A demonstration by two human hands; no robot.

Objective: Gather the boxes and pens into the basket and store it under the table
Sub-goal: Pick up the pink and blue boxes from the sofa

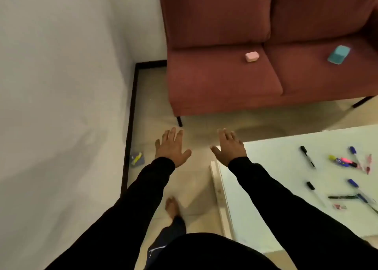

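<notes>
My left hand (172,147) and my right hand (228,146) are stretched out in front of me over the floor, fingers straight, holding nothing. Several pens lie scattered on the white table (266,188) at the right, among them a black marker (307,156), a blue pen (353,183) and a pink and yellow cluster (343,161). A small pink box (252,56) sits on the red sofa's left seat cushion. A teal box (339,54) lies on the right cushion. No basket is in view.
The red sofa (225,81) stands ahead on thin dark legs. A white wall (61,85) with a dark skirting runs along the left. A small grey and yellow object (137,159) lies on the floor by the skirting. My bare foot (172,207) is on the tiles.
</notes>
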